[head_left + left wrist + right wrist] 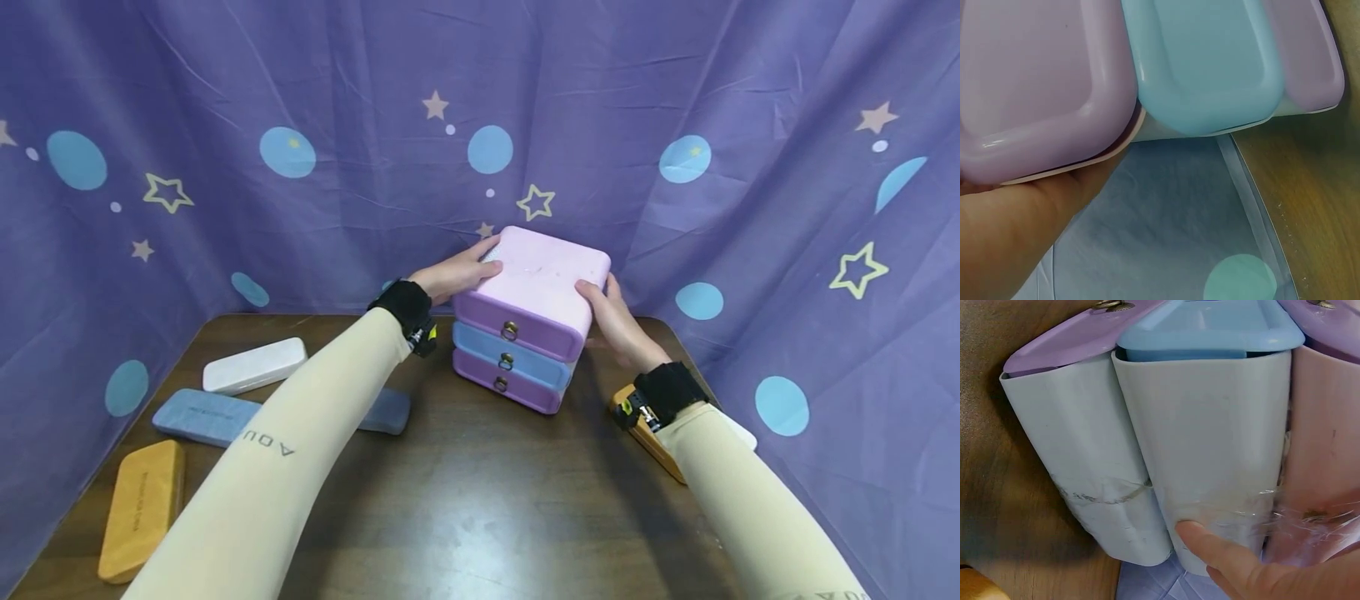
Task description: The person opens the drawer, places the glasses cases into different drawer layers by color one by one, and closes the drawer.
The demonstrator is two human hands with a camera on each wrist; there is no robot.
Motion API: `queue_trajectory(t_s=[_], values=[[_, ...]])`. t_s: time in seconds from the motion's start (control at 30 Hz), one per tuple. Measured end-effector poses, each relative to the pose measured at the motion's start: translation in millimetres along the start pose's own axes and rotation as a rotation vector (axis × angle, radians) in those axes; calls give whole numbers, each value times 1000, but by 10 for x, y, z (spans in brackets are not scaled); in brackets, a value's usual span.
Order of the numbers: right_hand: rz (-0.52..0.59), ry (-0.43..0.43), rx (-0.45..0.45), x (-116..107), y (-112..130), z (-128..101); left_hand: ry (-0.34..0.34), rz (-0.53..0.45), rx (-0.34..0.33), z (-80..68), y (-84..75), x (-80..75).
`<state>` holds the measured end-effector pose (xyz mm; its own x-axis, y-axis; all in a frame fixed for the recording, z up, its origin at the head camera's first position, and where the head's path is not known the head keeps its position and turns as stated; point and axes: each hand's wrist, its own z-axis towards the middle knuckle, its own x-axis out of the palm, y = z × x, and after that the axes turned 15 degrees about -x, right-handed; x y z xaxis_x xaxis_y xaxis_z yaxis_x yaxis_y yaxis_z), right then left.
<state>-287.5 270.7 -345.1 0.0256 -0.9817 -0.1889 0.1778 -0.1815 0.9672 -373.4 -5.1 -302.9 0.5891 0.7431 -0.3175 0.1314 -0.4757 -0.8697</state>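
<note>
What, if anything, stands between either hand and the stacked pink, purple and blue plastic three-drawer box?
Nothing visible: the left hand and right hand both touch the three-drawer box, one on each side.

A three-tier drawer box [551,271] sits upright between the hands [459,273] [617,323], pale pink on top, fronts purple, blue, purple with ring pulls [509,331], clear tape [1260,511] across its right-hand side.

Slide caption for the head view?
Left grip and right grip hold opposite sides of a three-drawer unit before a starry curtain.
</note>
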Motion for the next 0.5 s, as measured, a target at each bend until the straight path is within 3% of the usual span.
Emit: queue_trajectory(t_s=[0.17,0.5], values=[[-15,11,-10,28,1,36,30,-24,-18,-38,23,-21],[-4,39,-23,67,-15,105,16,-46,-61,-73,116,-90]])
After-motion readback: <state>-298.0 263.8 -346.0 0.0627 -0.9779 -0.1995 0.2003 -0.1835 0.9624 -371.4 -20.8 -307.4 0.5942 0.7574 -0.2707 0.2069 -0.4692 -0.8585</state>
